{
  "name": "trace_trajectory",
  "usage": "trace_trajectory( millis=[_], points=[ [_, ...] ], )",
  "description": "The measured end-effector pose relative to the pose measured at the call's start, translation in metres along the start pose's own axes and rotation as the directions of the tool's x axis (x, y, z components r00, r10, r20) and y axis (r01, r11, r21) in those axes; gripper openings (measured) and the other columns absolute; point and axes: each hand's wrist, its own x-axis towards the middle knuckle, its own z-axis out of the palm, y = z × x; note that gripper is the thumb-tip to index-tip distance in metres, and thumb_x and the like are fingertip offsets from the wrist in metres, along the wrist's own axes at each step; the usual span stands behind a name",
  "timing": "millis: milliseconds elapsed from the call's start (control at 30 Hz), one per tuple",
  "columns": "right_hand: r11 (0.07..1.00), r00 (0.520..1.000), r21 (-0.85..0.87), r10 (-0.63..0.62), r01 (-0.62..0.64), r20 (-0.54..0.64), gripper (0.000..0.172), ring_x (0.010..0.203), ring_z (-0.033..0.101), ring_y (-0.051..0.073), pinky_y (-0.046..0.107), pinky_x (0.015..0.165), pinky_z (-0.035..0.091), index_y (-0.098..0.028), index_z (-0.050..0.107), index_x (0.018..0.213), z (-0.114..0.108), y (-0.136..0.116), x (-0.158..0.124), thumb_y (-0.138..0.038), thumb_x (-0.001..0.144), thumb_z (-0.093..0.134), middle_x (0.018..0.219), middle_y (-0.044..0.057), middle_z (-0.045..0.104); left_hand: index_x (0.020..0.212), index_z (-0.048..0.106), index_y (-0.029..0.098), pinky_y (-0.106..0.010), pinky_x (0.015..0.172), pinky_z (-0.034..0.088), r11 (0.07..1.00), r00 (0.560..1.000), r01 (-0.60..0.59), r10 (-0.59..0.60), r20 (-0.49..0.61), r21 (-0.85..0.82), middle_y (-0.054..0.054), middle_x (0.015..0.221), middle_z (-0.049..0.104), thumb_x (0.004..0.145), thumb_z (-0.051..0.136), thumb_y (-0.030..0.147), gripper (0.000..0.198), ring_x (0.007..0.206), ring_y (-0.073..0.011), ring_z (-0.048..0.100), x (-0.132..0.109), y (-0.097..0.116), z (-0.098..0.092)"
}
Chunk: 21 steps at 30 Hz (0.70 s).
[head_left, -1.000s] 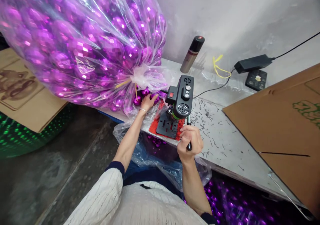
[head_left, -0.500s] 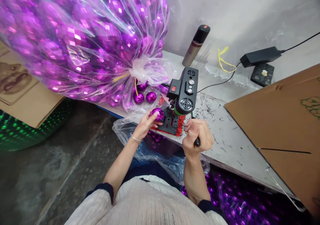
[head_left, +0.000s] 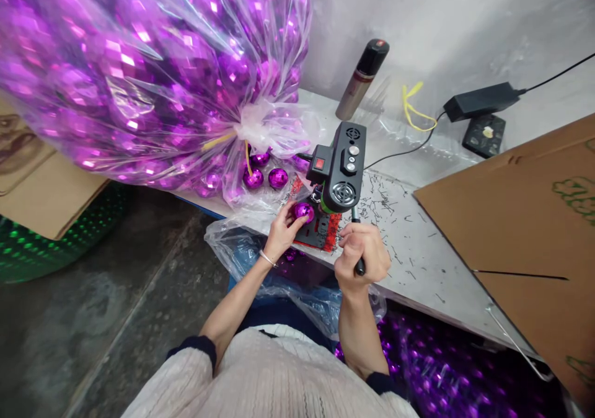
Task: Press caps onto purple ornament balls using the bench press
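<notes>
A shiny purple faceted ball (head_left: 304,213) is pinched in the fingers of my left hand (head_left: 281,232), just left of the head of a black bench machine (head_left: 344,167). My right hand (head_left: 362,257) is wrapped round the machine's lever handle (head_left: 359,266), whose black end pokes out below the fist. Under the machine lies a dark slotted base plate (head_left: 313,232) on a red mat (head_left: 331,232). The spot where the ball faces the machine is partly hidden by the machine head. Two loose purple balls (head_left: 277,178) rest on the table behind my left hand.
A large clear bag of purple balls (head_left: 186,83) fills the upper left. Small dark bits litter the table (head_left: 418,269). A spray can (head_left: 362,78), a yellow tie (head_left: 411,108) and a power adapter (head_left: 483,102) are at the back. Cardboard (head_left: 511,219) stands on the right.
My left hand has carried the purple ball to the right, closer to the machine head. My right hand stays on the lever, and the view has shifted slightly.
</notes>
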Motion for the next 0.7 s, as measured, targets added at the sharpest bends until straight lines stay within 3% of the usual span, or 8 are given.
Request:
trace_trajectory(
  millis=[133,333,700],
  points=[
    [1.000,1.000,0.000,0.004,-0.004,-0.007,0.021,0.065,0.062,0.014,0.027,0.061,0.046,-0.022,0.054,0.077,0.000,0.000,-0.001,-0.014,0.096,0.050,0.067,-0.001,0.061,0.134,0.065,0.020,-0.048,0.113,0.051,0.972,0.992,-0.124,0.122,0.026,0.198,-0.014,0.139,0.068,0.084,0.080,0.046,0.058,0.129,-0.0306,0.065,0.001,-0.002,-0.003],
    [1.000,1.000,-0.002,0.007,-0.007,0.005,0.020,0.066,0.063,0.013,0.027,0.063,0.047,-0.022,0.053,0.078,0.000,-0.001,-0.001,-0.014,0.096,0.050,0.069,0.000,0.062,0.135,0.065,0.022,-0.049,0.118,0.047,0.858,0.944,-0.329,0.294,0.148,0.395,-0.012,0.137,0.069,0.087,0.077,0.049,0.056,0.131,-0.0288,0.063,0.006,0.004,-0.006],
    [1.000,1.000,-0.018,0.013,-0.013,0.001,0.022,0.066,0.063,0.014,0.027,0.062,0.048,-0.022,0.054,0.078,0.000,-0.001,-0.002,-0.016,0.098,0.049,0.069,0.000,0.062,0.140,0.060,0.024,-0.047,0.118,0.047,0.758,0.903,-0.429,0.368,0.219,0.492,-0.013,0.140,0.066,0.090,0.073,0.049,0.057,0.134,-0.0282,0.061,0.007,-0.008,0.002]
  ],
)
